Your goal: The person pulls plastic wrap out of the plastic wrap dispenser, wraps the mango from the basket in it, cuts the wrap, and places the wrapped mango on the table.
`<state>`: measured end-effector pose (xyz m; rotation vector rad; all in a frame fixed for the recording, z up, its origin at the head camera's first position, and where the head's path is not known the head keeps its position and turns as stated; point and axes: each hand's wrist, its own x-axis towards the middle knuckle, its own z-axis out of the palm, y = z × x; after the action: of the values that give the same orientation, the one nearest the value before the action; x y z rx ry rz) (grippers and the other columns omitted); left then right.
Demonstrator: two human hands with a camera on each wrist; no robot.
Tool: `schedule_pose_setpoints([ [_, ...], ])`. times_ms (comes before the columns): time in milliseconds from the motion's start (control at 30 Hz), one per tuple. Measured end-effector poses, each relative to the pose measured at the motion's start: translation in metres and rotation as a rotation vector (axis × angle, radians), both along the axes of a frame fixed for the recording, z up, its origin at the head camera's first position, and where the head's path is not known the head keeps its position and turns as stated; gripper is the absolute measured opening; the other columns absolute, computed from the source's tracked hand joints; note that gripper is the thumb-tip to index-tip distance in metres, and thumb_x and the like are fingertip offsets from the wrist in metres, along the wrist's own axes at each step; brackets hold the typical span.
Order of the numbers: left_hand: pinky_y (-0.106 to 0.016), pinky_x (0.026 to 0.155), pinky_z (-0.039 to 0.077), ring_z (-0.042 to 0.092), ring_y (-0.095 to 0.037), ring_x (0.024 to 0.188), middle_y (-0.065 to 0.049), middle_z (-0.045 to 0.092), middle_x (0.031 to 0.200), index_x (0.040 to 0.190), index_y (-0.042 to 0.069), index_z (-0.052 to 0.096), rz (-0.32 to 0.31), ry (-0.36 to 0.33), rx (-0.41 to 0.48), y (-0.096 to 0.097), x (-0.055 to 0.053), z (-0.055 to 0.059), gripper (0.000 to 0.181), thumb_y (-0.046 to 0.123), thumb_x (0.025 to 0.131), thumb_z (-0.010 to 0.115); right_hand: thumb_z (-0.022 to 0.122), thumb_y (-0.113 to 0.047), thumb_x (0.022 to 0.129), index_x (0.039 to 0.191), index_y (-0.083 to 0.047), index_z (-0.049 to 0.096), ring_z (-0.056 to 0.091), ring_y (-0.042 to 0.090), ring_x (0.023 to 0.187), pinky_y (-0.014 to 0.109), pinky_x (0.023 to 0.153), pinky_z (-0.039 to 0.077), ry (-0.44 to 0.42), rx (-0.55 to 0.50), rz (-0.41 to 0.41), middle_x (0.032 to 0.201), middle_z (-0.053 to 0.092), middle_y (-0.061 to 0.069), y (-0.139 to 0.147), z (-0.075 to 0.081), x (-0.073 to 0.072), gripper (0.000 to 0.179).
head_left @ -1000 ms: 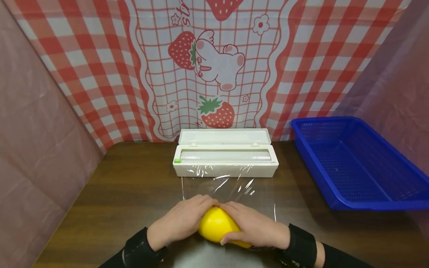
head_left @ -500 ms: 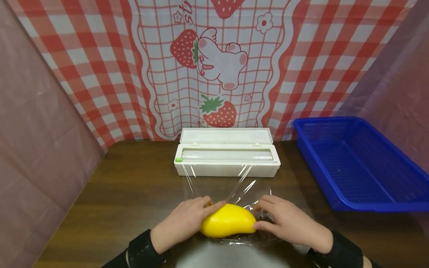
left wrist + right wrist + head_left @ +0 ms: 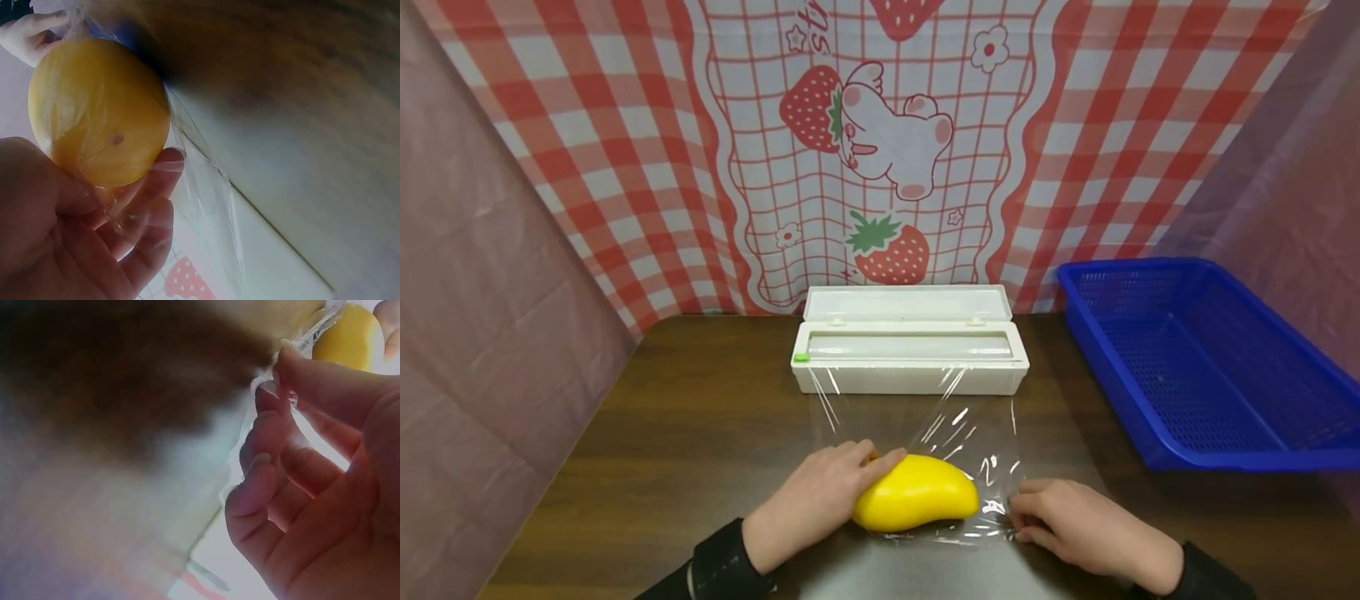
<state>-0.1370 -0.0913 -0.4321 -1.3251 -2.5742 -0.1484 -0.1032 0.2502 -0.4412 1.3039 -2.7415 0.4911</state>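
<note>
A yellow mango (image 3: 921, 493) lies on its side near the front of the table. My left hand (image 3: 823, 496) grips its left end, thumb along the top. The left wrist view shows clear cling film (image 3: 206, 175) over that end of the mango and between the fingers. To the right, my right hand (image 3: 1078, 521) pinches the side edge of the film (image 3: 958, 429), thumb against curled fingers, apart from the mango. The film runs back from the mango to a white cling film dispenser (image 3: 910, 380), whose lid stands up.
A blue plastic basket (image 3: 1120, 400) stands at the right of the table. Behind the dispenser hangs a red-and-white checked cloth (image 3: 1097, 150) with strawberries. A green slide cutter (image 3: 802, 357) sits at the dispenser's left end.
The right hand has left the mango, moved right and taken hold of the film's edge, spreading it sideways. The left hand has stayed at the mango's left end.
</note>
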Motion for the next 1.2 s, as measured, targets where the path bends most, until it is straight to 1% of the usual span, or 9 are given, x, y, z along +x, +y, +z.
schedule_pose_setpoints([
  [233, -0.020, 0.057, 0.040, 0.041, -0.011, 0.070, 0.001, 0.050, 0.090, 0.135, 0.019, 0.048, 0.016, 0.078, -0.011, 0.003, 0.004, -0.003, 0.049, 0.007, 0.087, 0.054, 0.068, -0.022, 0.080, 0.077, -0.033, 0.048, 0.040, -0.007, 0.064, 0.011, 0.057, 0.034, -0.010, -0.053, 0.059, 0.075, 0.040, -0.023, 0.003, 0.015, -0.001, 0.024],
  [433, -0.021, 0.056, 0.040, 0.041, -0.011, 0.068, 0.000, 0.049, 0.089, 0.135, 0.016, 0.048, 0.035, 0.089, -0.018, 0.005, 0.006, -0.002, 0.047, 0.008, 0.088, 0.053, 0.071, -0.020, 0.077, 0.079, -0.035, 0.051, 0.041, -0.008, 0.067, 0.008, 0.061, 0.033, 0.027, -0.136, 0.095, 0.078, 0.039, -0.024, 0.006, 0.022, -0.004, 0.025],
  [533, -0.021, 0.055, 0.039, 0.040, -0.011, 0.068, 0.001, 0.049, 0.088, 0.134, 0.016, 0.048, 0.045, 0.092, -0.026, 0.005, 0.007, -0.001, 0.046, 0.010, 0.089, 0.053, 0.069, -0.022, 0.080, 0.081, -0.035, 0.054, 0.039, -0.007, 0.066, 0.008, 0.060, 0.033, 0.048, -0.191, 0.060, 0.078, 0.037, -0.022, 0.005, 0.024, -0.008, 0.020],
  [667, -0.022, 0.055, 0.040, 0.041, -0.011, 0.067, 0.001, 0.049, 0.088, 0.133, 0.016, 0.050, 0.054, 0.122, -0.013, 0.007, 0.009, -0.002, 0.045, 0.009, 0.089, 0.052, 0.067, -0.026, 0.082, 0.084, -0.035, 0.058, 0.037, -0.006, 0.063, 0.009, 0.056, 0.033, 0.074, -0.300, -0.047, 0.076, 0.038, -0.022, 0.001, 0.025, -0.015, 0.013],
  [767, -0.023, 0.056, 0.041, 0.043, -0.012, 0.068, 0.001, 0.051, 0.089, 0.133, 0.016, 0.050, 0.055, 0.139, 0.003, 0.009, 0.012, -0.003, 0.045, 0.009, 0.088, 0.052, 0.069, -0.026, 0.080, 0.084, -0.036, 0.058, 0.036, -0.006, 0.058, 0.010, 0.052, 0.031, 0.091, -0.359, -0.125, 0.070, 0.037, -0.022, -0.008, 0.022, -0.021, 0.015],
  [833, -0.024, 0.058, 0.042, 0.045, -0.012, 0.069, 0.000, 0.052, 0.090, 0.133, 0.016, 0.050, 0.053, 0.145, 0.005, 0.010, 0.013, -0.004, 0.045, 0.009, 0.088, 0.052, 0.070, -0.025, 0.080, 0.085, -0.035, 0.058, 0.035, -0.005, 0.056, 0.011, 0.050, 0.029, 0.096, -0.386, -0.149, 0.068, 0.037, -0.020, -0.016, 0.020, -0.024, 0.016],
  [900, -0.024, 0.058, 0.043, 0.046, -0.012, 0.070, 0.000, 0.053, 0.091, 0.133, 0.016, 0.049, 0.055, 0.154, -0.002, 0.011, 0.014, -0.004, 0.046, 0.009, 0.088, 0.053, 0.069, -0.026, 0.081, 0.085, -0.035, 0.058, 0.035, -0.004, 0.056, 0.012, 0.049, 0.029, 0.086, -0.399, -0.163, 0.067, 0.035, -0.019, -0.025, 0.018, -0.026, 0.015],
  [967, -0.024, 0.058, 0.043, 0.046, -0.012, 0.070, 0.000, 0.053, 0.092, 0.134, 0.016, 0.049, 0.059, 0.167, -0.011, 0.011, 0.014, -0.004, 0.047, 0.010, 0.088, 0.053, 0.067, -0.027, 0.083, 0.086, -0.035, 0.060, 0.039, -0.003, 0.059, 0.014, 0.050, 0.033, 0.064, -0.416, -0.164, 0.069, 0.040, -0.019, -0.033, 0.017, -0.028, 0.011],
  [1200, -0.023, 0.057, 0.042, 0.046, -0.012, 0.069, 0.001, 0.052, 0.091, 0.134, 0.016, 0.048, 0.059, 0.183, -0.025, 0.009, 0.014, -0.004, 0.047, 0.011, 0.088, 0.052, 0.063, -0.024, 0.086, 0.087, -0.029, 0.062, 0.053, 0.001, 0.076, 0.023, 0.064, 0.047, -0.023, -0.493, -0.122, 0.085, 0.056, -0.016, -0.057, 0.010, -0.035, 0.005],
])
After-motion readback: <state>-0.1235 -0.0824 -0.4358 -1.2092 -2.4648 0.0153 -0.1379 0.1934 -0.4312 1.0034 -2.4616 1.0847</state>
